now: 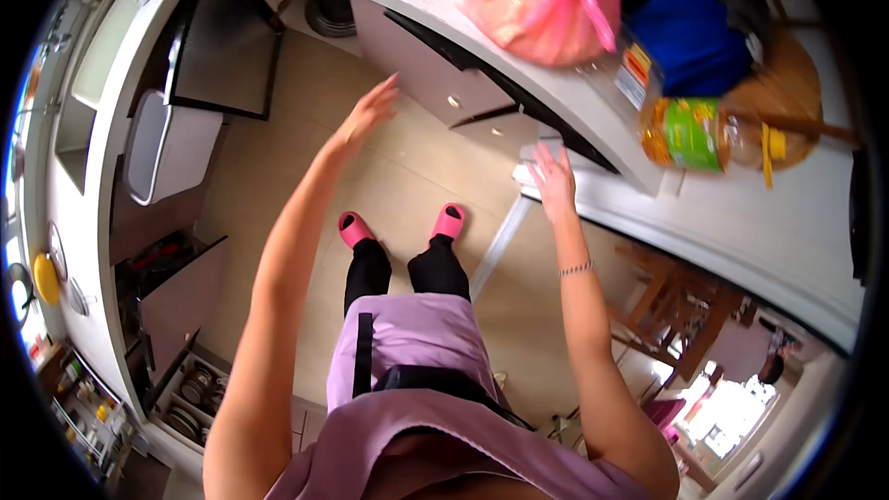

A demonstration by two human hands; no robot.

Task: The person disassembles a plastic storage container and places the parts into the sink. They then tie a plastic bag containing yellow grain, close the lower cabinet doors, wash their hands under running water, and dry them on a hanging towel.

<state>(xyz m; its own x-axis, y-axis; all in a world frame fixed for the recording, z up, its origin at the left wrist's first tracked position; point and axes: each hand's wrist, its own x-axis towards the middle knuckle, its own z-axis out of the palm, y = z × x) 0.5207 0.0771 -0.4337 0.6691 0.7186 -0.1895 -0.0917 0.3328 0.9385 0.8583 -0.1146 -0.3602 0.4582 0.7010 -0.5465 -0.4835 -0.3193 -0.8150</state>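
My left hand (370, 113) is held out over the floor with its fingers stretched, slightly smeared by motion, and nothing shows in it. A pale cabinet front (407, 65) with round knobs lies just beyond its fingertips. To the right, my right hand (555, 187) has its fingers spread beside the edge of the white counter (685, 241). No object shows in that hand, though I cannot tell whether its fingertips touch the cabinet corner behind them. A bracelet circles the right wrist.
On the counter are a pink plastic bag (532, 5), a bottle of yellow oil (690, 134) lying sideways and a blue bag or cloth (690, 32). Leftward, a black-framed door (227, 51), a white bin (181, 153) and a drawer of dishes (190, 398) stick out. Wooden chairs (667, 306) stand at right.
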